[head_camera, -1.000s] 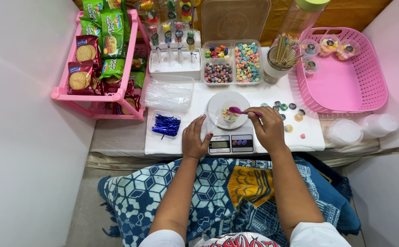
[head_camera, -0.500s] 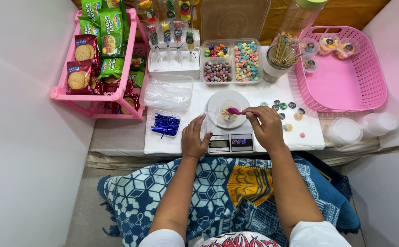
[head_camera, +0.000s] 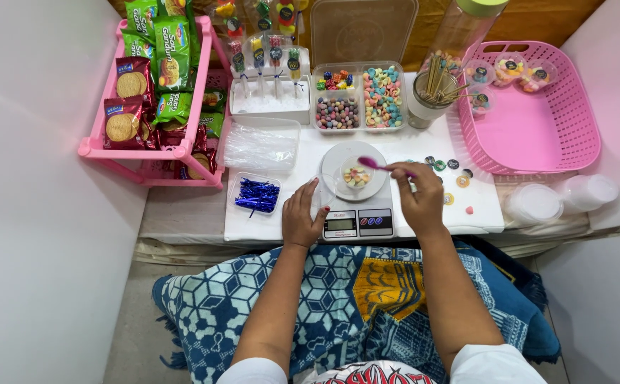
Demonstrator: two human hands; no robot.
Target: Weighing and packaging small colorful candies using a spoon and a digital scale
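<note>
- Fingers (head_camera: 404, 171) of the right hand (head_camera: 421, 201) are pinched on a purple spoon (head_camera: 375, 164), its bowl held over the small clear cup (head_camera: 356, 176) of colourful candy.
- That cup sits on the white round plate of a kitchen scale (head_camera: 357, 213), right at the front edge of the tabletop (head_camera: 480, 210).
- Left hand (head_camera: 303, 215) rests just beside the scale, fingers loosely together, touching a clear lid (head_camera: 324, 190), not gripping anything as far as I can tell.
- Divided candy box (head_camera: 360, 96) sits behind the scale, pink basket (head_camera: 537, 107) off to the right.
</note>
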